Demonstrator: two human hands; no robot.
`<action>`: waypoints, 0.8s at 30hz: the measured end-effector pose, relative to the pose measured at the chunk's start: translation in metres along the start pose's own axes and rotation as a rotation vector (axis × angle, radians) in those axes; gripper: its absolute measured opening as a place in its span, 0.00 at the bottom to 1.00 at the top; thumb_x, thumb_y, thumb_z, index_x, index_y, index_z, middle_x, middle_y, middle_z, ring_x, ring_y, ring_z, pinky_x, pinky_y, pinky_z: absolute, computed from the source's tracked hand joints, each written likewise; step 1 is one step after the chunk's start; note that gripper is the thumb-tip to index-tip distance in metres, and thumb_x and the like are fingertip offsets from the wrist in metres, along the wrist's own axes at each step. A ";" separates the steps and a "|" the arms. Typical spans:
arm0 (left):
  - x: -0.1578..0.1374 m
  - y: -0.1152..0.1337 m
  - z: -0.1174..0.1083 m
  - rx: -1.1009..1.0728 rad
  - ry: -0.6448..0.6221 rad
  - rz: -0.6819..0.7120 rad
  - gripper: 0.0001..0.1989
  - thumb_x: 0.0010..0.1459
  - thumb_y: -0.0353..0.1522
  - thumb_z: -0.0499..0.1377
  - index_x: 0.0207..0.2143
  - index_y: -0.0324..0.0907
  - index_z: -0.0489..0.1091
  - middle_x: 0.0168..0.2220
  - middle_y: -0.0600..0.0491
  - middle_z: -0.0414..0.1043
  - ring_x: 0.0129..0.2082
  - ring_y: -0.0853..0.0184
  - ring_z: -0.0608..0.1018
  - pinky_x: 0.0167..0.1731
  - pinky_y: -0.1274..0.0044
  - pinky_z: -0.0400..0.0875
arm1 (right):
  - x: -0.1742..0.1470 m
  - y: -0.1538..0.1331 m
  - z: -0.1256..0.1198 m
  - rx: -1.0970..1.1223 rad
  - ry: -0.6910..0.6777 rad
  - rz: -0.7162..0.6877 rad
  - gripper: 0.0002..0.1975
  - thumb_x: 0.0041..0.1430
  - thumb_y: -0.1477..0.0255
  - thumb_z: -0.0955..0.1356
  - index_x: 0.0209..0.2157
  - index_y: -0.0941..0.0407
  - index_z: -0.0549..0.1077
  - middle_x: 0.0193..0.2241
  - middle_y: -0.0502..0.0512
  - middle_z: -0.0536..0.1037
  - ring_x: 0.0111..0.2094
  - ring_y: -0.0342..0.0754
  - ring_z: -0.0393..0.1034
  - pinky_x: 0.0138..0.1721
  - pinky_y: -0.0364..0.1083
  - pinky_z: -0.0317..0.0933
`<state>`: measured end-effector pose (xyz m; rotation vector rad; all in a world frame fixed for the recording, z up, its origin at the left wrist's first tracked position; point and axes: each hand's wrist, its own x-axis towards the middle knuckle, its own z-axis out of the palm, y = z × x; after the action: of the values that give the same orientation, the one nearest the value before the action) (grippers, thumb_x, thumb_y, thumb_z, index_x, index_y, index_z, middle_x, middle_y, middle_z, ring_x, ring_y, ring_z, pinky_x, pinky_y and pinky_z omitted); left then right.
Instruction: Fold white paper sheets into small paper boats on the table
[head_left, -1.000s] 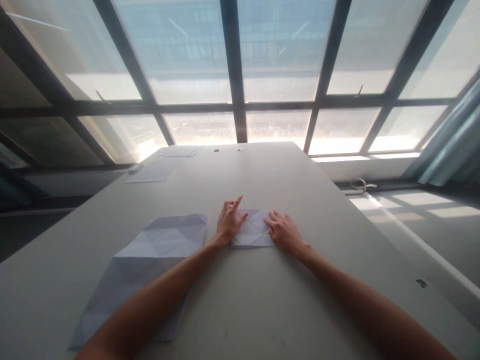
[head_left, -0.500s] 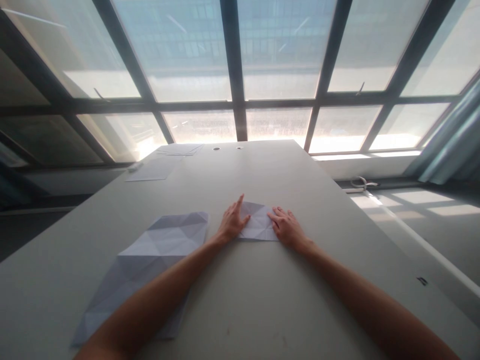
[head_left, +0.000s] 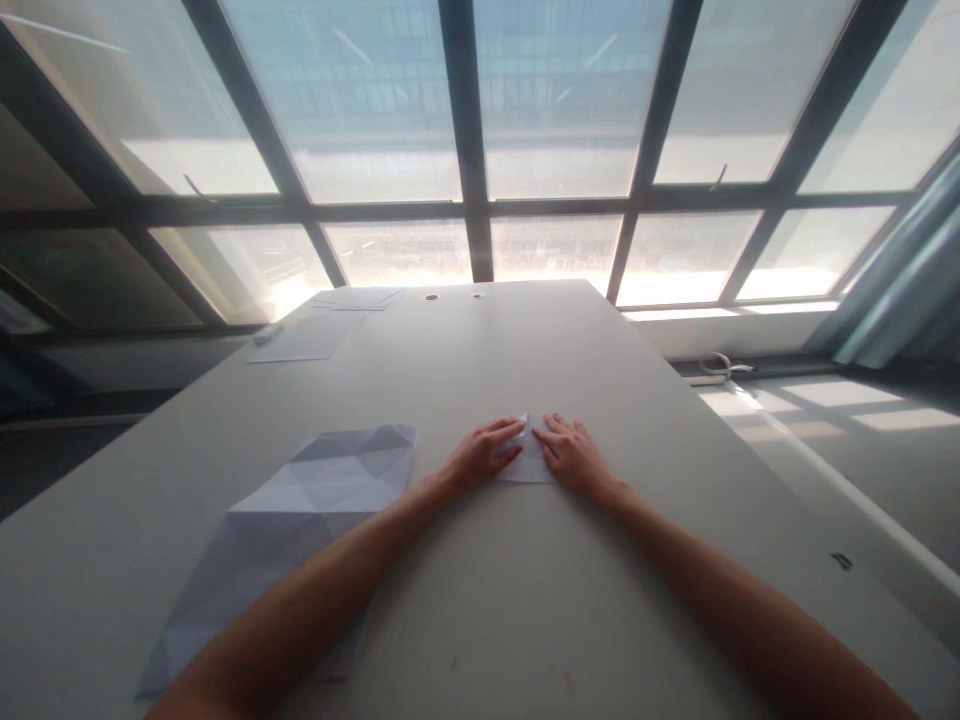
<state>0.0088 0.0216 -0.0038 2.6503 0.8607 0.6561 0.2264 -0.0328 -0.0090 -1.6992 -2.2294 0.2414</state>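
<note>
A small folded piece of white paper (head_left: 529,468) lies on the white table between my two hands. Its left side is folded in toward the middle, with a fold standing out near the top centre. My left hand (head_left: 486,450) has its thumb and fingers closed on the left flap. Across from it, my right hand (head_left: 571,450) lies with fingers stretched out and spread over the paper's right side. Both hands cover part of the paper's edges. To the left, a large creased sheet of paper (head_left: 322,475) rests partly beneath my left forearm.
More flat white sheets (head_left: 307,335) lie at the table's far left. Two small round holes, one of them a cable hole (head_left: 430,297), sit near the far edge of the table (head_left: 480,350). Windows stand beyond; a coiled white cable (head_left: 716,366) is off to the right.
My left hand has moved right and turned inward, bringing the paper's left side over toward the middle. The paper now looks narrower. My right hand has stayed in place.
</note>
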 end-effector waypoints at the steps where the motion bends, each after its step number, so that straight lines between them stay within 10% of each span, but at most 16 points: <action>1: 0.000 0.000 0.001 0.042 -0.064 0.031 0.24 0.67 0.41 0.51 0.63 0.45 0.61 0.63 0.48 0.62 0.63 0.60 0.64 0.62 0.68 0.57 | 0.000 0.000 0.001 0.001 0.004 -0.003 0.23 0.67 0.70 0.59 0.62 0.53 0.64 0.65 0.62 0.58 0.67 0.54 0.47 0.64 0.59 0.38; 12: -0.002 -0.004 0.001 0.236 -0.325 0.097 0.32 0.69 0.48 0.40 0.70 0.48 0.36 0.70 0.51 0.35 0.69 0.61 0.44 0.66 0.68 0.39 | 0.000 0.001 0.003 0.006 0.026 -0.026 0.23 0.67 0.69 0.60 0.62 0.53 0.63 0.65 0.62 0.59 0.66 0.54 0.48 0.64 0.59 0.39; 24: -0.001 0.001 -0.004 0.154 -0.351 0.072 0.25 0.71 0.43 0.38 0.69 0.54 0.44 0.70 0.57 0.40 0.70 0.66 0.44 0.66 0.66 0.36 | -0.007 -0.018 0.000 0.118 0.179 -0.130 0.10 0.65 0.73 0.64 0.35 0.54 0.78 0.36 0.56 0.74 0.37 0.47 0.68 0.41 0.44 0.59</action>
<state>0.0061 0.0209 -0.0001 2.8218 0.7422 0.1315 0.2119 -0.0450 -0.0038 -1.4491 -2.1395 0.1779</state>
